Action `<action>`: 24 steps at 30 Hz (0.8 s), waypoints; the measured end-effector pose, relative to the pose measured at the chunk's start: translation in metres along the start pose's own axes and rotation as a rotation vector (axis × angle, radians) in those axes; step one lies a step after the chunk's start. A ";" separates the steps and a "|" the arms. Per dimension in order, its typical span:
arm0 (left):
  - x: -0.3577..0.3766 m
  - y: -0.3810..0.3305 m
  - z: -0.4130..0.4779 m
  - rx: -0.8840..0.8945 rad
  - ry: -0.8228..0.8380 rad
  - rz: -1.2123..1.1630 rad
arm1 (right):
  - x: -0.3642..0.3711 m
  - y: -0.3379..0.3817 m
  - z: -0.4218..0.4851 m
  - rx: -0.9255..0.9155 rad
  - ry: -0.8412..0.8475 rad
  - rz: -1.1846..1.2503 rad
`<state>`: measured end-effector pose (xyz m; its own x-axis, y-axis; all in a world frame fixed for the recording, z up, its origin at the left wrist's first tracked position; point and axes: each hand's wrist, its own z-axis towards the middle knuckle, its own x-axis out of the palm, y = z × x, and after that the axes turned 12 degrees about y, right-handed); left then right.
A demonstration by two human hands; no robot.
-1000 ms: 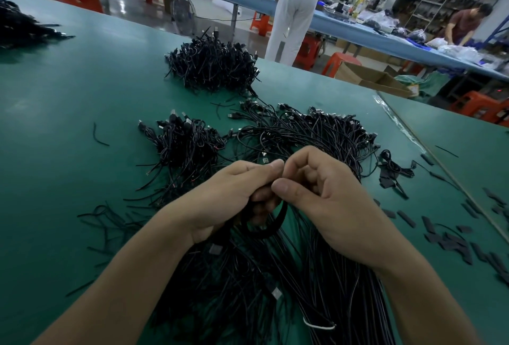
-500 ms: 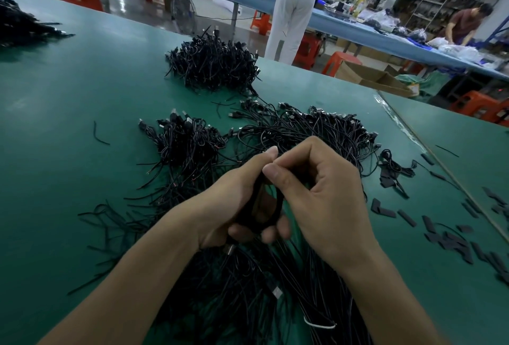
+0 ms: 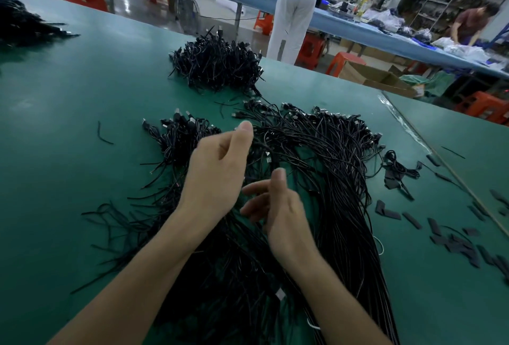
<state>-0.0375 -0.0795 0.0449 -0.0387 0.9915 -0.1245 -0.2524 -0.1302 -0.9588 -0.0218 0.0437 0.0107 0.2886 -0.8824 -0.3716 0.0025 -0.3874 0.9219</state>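
Observation:
A wide spread of long loose black cables (image 3: 333,168) with USB plugs lies on the green table (image 3: 82,102) in front of me. My left hand (image 3: 217,171) hovers over its left part, thumb straight and pointing away; nothing shows in it, though its fingers are hidden behind the palm. My right hand (image 3: 278,207) is lower and closer to me, above the cables, with fingers loosely spread and holding nothing. Just past my left hand sits a small heap of coiled cables (image 3: 179,138). A bigger heap of coiled cables (image 3: 217,63) lies farther back.
Short black strips (image 3: 454,242) are scattered at the right, near a seam between tables (image 3: 440,157). Another dark cable pile (image 3: 22,25) lies far left. Beyond the table edge a person (image 3: 294,14) stands among red stools and cardboard boxes (image 3: 371,74).
Both hands held a coiled black cable together before. Now they have parted and hold nothing; the left hand has moved forward toward the small heap, the right hand has dropped back.

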 end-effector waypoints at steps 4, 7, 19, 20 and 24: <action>-0.010 0.001 0.007 0.053 -0.106 -0.095 | 0.034 -0.013 -0.002 0.043 0.182 -0.350; -0.013 0.003 0.010 0.044 -0.114 -0.126 | 0.052 -0.016 -0.008 -0.028 0.348 -0.757; -0.013 -0.003 0.009 0.039 -0.107 -0.168 | 0.057 0.000 -0.012 -0.036 0.347 -0.651; -0.012 -0.003 0.009 0.042 -0.098 -0.173 | 0.053 -0.001 -0.011 -0.031 0.351 -0.638; -0.010 -0.001 0.010 0.045 -0.084 -0.186 | 0.047 -0.001 -0.013 -0.061 0.383 -0.730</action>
<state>-0.0464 -0.0895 0.0497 -0.0673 0.9947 0.0772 -0.3059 0.0530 -0.9506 0.0042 0.0063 -0.0067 0.5006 -0.2578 -0.8264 0.3644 -0.8032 0.4712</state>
